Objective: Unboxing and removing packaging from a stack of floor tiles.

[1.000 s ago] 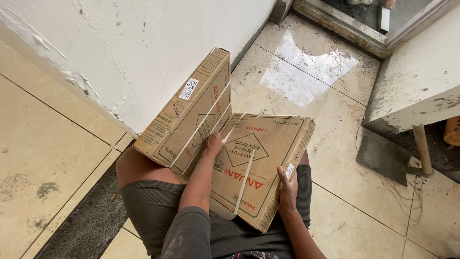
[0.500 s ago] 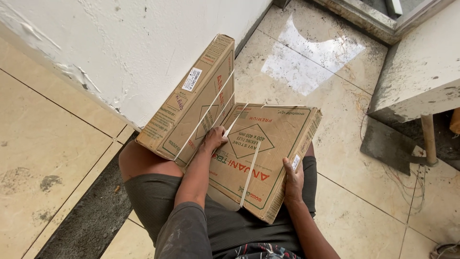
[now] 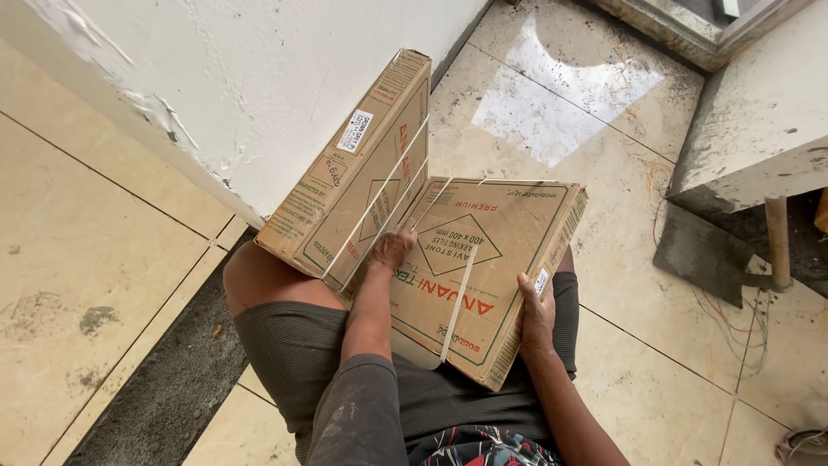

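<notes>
Boxes (image 3: pixel 483 276) had barely shifted on my lap over the last second. My left hand (image 3: pixel 392 248) lay flat on the flat box beside the tilted box (image 3: pixel 354 173); my right hand (image 3: pixel 536 315) curled around its near edge.

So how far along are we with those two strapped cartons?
One flat carton already leans on edge against the white wall. The second carton is in hand: it rests on the person's thighs, left hand on its top face by the straps, right hand gripping its outer edge. It is not yet set down, and both cartons are unopened, straps intact.
</notes>
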